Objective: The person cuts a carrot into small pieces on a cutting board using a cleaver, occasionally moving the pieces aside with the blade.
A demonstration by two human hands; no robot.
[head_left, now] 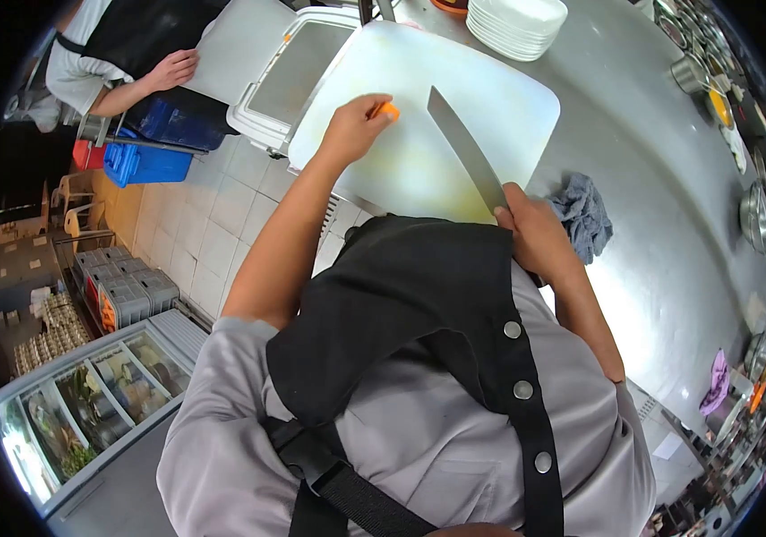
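My left hand (356,130) is closed on a small orange piece (387,111), perhaps carrot, above the left part of a white cutting board (436,63). Its exact kind is hard to make out because my fingers cover part of it. On the board's near right side, my right hand (530,228) grips the handle of a large kitchen knife (467,150). The long blade points away from me over the board, tip apart from the orange piece. A crumpled grey cloth (582,215) lies on the metal counter just beyond my right hand.
A white open bin (298,80) stands against the board's left side, with another person's hand (173,70) by its lid (239,45). Stacked white plates (517,22) sit at the back. Metal bowls (756,217) line the right of the steel counter (660,179).
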